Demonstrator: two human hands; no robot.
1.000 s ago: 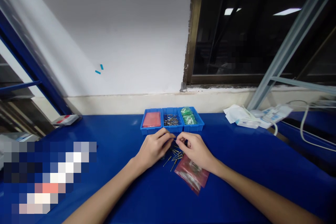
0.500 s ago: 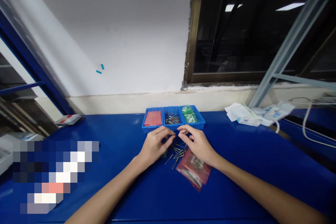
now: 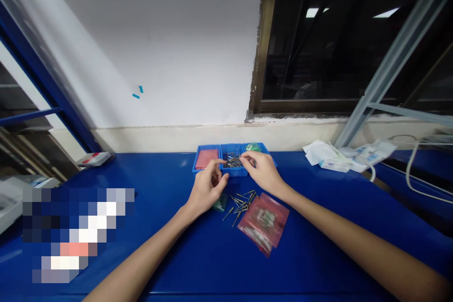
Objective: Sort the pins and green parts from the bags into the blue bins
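Note:
My left hand [image 3: 207, 188] is at the front of the blue three-part bin [image 3: 202, 171], index finger stretched towards the middle compartment, thumb apart. My right hand [image 3: 262, 170] reaches over that compartment, fingertips drawn together at the metal blind rivets [image 3: 231, 159]; whatever they pinch is too small to make out. Red plastic bags [image 3: 207, 158] lie in the left compartment. The right one holds green bags [image 3: 253, 146], partly hidden by my right hand. On the table, several loose rivets [image 3: 240, 204] lie beside a filled red bag [image 3: 265, 222] and a small green bag [image 3: 221, 203].
The blue table [image 3: 170, 255] meets a pale wall [image 3: 177, 56] behind the bin. White papers and packets [image 3: 329, 155] lie at the right, near a white cable [image 3: 410, 170]. A white and red box [image 3: 94, 159] sits at the left by a blue post [image 3: 71, 108].
Both hands have moved apart from each other and forward to the bin, the right one over the rivets. The left index finger has straightened, and the green bag beside it shows more.

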